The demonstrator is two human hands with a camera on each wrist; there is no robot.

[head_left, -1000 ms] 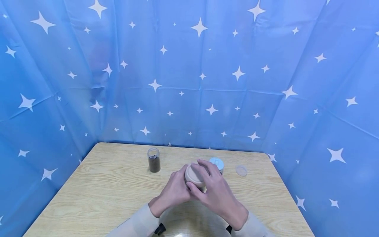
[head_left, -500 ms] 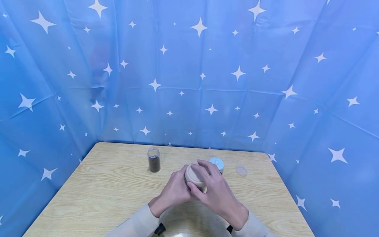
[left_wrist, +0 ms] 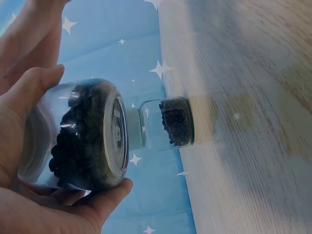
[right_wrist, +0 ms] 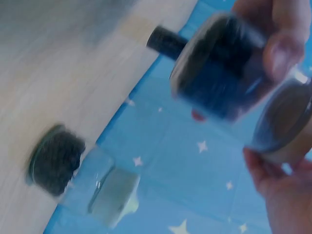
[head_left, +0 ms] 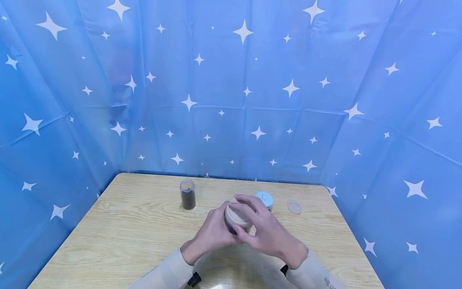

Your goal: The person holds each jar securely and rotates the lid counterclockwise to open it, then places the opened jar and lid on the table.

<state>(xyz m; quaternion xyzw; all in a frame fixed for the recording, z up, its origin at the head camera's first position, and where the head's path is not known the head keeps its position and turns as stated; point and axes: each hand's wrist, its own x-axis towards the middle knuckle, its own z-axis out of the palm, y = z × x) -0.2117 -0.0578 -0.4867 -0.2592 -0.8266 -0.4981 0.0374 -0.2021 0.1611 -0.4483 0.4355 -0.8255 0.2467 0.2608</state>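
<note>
My left hand (head_left: 215, 230) grips a rounded glass jar (left_wrist: 83, 131) partly filled with dark pieces. It is held above the table. My right hand (head_left: 268, 233) holds a beige lid (head_left: 238, 218) by its edge, over the jar's mouth. In the right wrist view, the lid (right_wrist: 287, 117) stands apart from the jar (right_wrist: 219, 68), its inner side showing. That view is blurred. What the dark pieces are, I cannot tell. Behind the hands stands another jar with a light blue lid (head_left: 265, 198) and dark contents (left_wrist: 176, 122).
An uncovered clear jar (head_left: 187, 195) with dark brown contents stands at the back left of the wooden table (head_left: 108, 241). A clear round disc (head_left: 294, 207) lies at the back right. A blue star-patterned curtain (head_left: 216, 80) closes off the back and sides.
My right hand has turned and shifted slightly to the right with the lid, and its thumb has moved. The left hand and the jar have stayed nearly in place.
</note>
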